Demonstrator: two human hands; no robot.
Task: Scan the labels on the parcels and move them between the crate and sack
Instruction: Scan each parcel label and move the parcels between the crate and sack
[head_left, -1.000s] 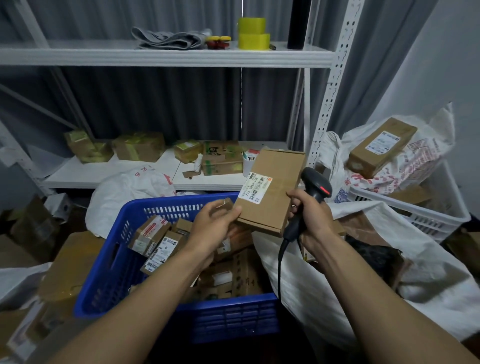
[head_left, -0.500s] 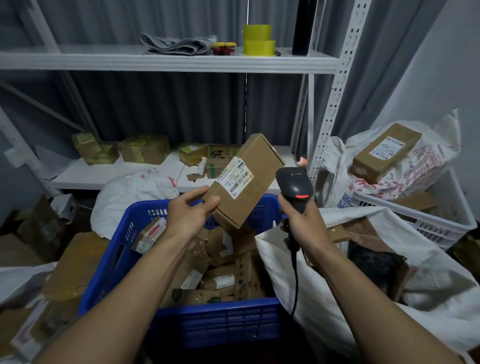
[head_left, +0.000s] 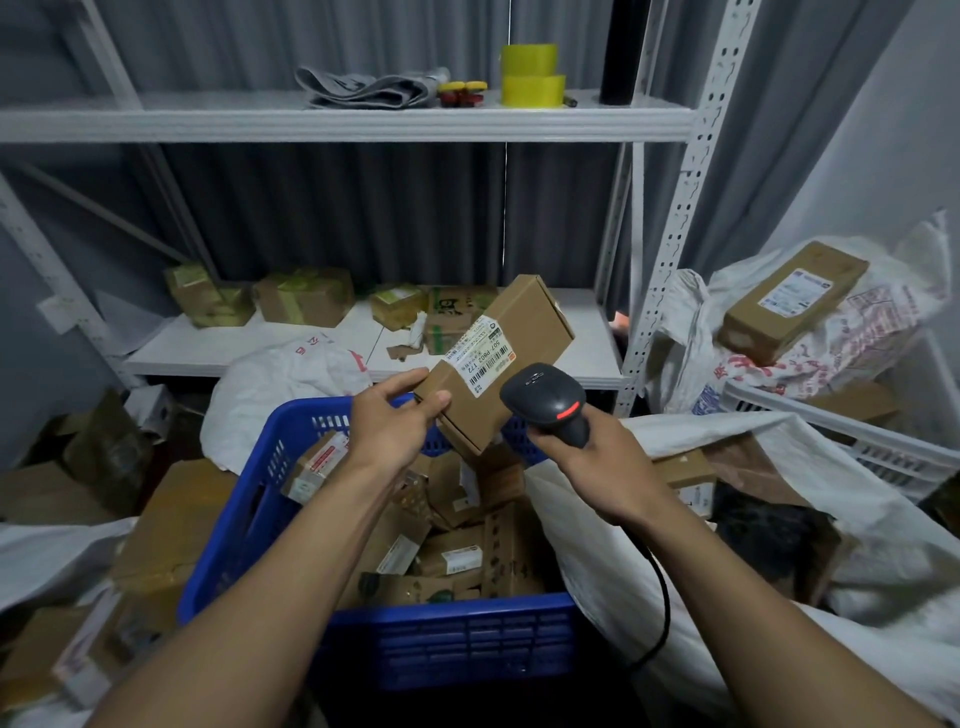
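Note:
My left hand (head_left: 395, 423) grips a flat brown cardboard parcel (head_left: 511, 343) by its lower left corner and holds it tilted above the blue crate (head_left: 447, 642). A white barcode label (head_left: 480, 356) faces me on the parcel. My right hand (head_left: 597, 470) grips a black handheld scanner (head_left: 548, 397) whose head sits just right of and below the label, red light showing. The crate holds several small cardboard parcels. A white woven sack (head_left: 779, 566) lies open to the right of the crate with parcels and a dark item inside.
A white metal shelf rack (head_left: 670, 244) stands behind, with boxes on its lower shelf and yellow tape rolls (head_left: 531, 75) on top. A white basket (head_left: 852, 441) with printed bags and a long parcel (head_left: 792, 299) sits at right. Loose boxes and bags crowd the floor at left.
My left hand lifted the parcel clear of the crate and turned it so the label faces me. My right hand swung the scanner left, close under the label.

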